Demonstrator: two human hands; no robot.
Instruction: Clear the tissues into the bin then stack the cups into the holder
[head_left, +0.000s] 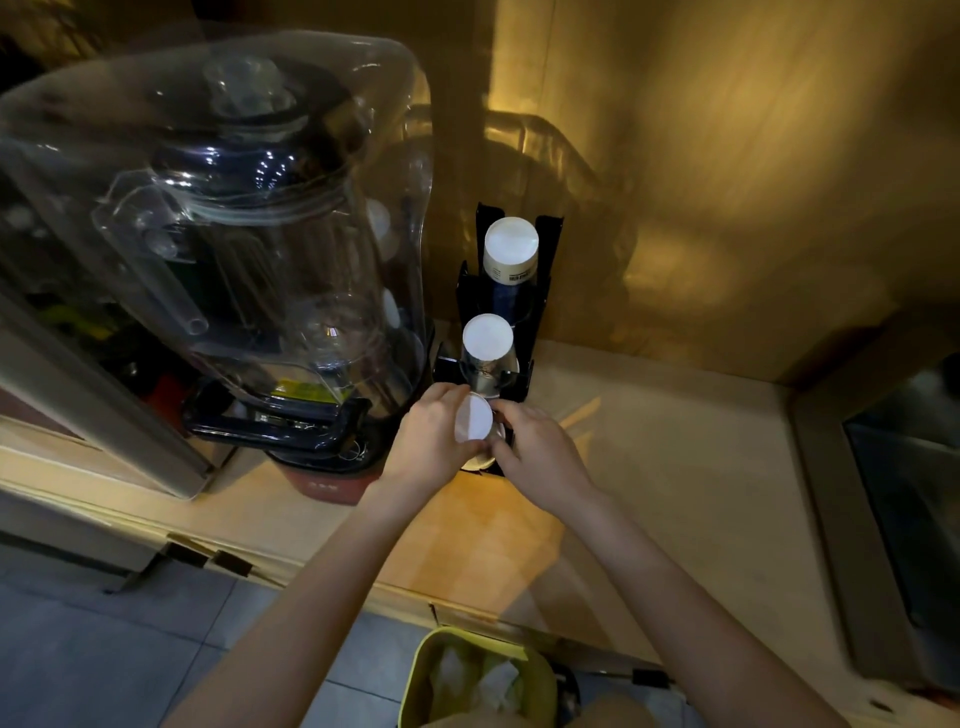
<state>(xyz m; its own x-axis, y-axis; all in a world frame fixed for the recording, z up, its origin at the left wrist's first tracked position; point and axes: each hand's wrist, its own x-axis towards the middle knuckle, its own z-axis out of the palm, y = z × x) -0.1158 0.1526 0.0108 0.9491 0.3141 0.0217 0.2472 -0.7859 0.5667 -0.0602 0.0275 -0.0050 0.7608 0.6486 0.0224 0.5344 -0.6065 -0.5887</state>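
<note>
The cup (472, 417), upside down with its white base tilted toward the camera, sits at the nearest slot of the black cup holder (548, 249). The left hand (434, 439) wraps its fingers round the cup's side, gripping it; the right hand (537, 452) pinches at the cup's rim just beside the holder's front edge. Behind it in the holder stands a second inverted cup (487, 338), and behind that a taller stack of cups (510, 244). Left of the holder, touching close, is a clear-hooded blender (234, 249) on the wooden counter (675, 467). Below the counter edge, nearer than the holder, a yellow-green bin (415, 675) holds crumpled tissues (493, 680).
</note>
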